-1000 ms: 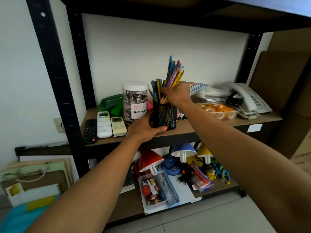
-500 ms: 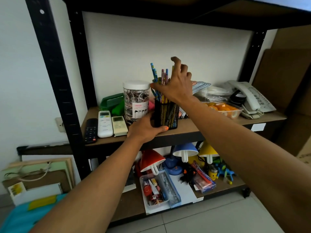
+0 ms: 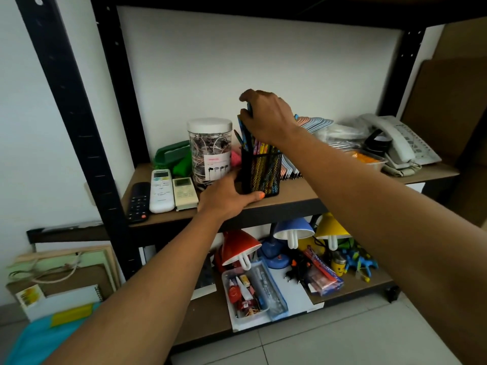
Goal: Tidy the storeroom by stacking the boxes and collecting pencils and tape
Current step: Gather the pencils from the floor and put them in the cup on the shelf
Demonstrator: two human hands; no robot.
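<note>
Near the front edge of the brown wooden shelf (image 3: pixel 303 188), the left hand (image 3: pixel 226 198) grasps the black mesh pencil cup (image 3: pixel 262 173). The right hand (image 3: pixel 266 117) pinches the coloured pencils (image 3: pixel 259 147) standing in it. Pushing them down unevenly could tip the cup off that edge.

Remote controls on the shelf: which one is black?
The leftmost remote, beside the shelf's black upright. The two to its right are white and cream with display windows.
</note>
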